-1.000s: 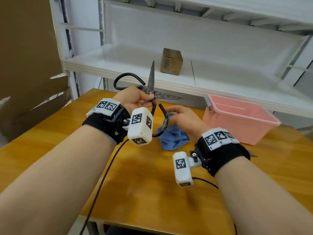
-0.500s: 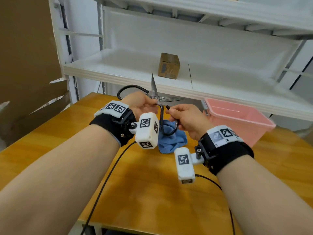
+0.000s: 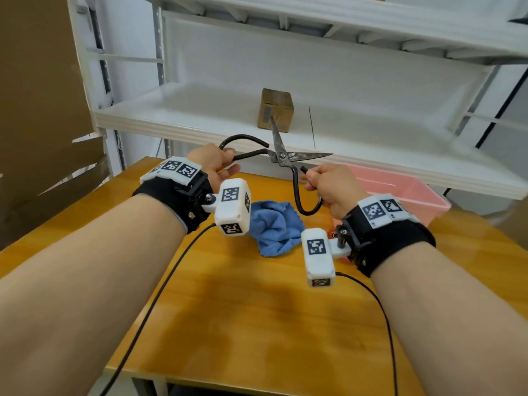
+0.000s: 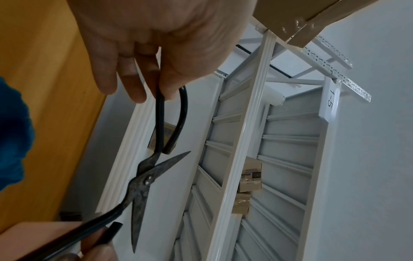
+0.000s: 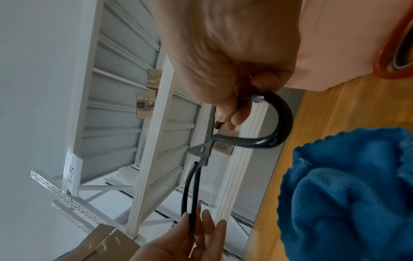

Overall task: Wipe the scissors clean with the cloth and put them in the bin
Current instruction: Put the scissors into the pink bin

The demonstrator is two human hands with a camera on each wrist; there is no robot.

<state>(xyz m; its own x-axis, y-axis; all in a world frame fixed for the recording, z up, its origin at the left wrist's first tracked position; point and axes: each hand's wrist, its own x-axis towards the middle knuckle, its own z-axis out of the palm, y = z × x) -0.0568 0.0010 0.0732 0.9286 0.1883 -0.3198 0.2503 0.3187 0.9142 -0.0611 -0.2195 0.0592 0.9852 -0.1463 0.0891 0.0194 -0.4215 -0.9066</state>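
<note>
Dark iron scissors point(image 3: 281, 158) with tarnished blades hang in the air above the table, blades spread wide apart. My left hand point(image 3: 217, 164) grips one black loop handle point(image 4: 172, 121). My right hand point(image 3: 328, 185) grips the other loop handle point(image 5: 277, 127). Both blades show in the left wrist view, crossing at the scissors' pivot point(image 4: 146, 181). A crumpled blue cloth point(image 3: 274, 227) lies on the wooden table point(image 3: 257, 324) below the scissors, touched by neither hand. The pink bin point(image 3: 405, 192) stands at the right, behind my right hand.
A white shelf unit point(image 3: 200, 115) runs behind the table, with a small cardboard box point(image 3: 275, 110) on it. A brown cardboard sheet point(image 3: 43, 110) leans at the left. An orange tape roll point(image 5: 397, 53) lies near the bin. Black cables point(image 3: 160, 295) trail over the table front.
My right hand took hold of the second handle and both hands rose. The handles were pulled apart, so the blades now gape wider.
</note>
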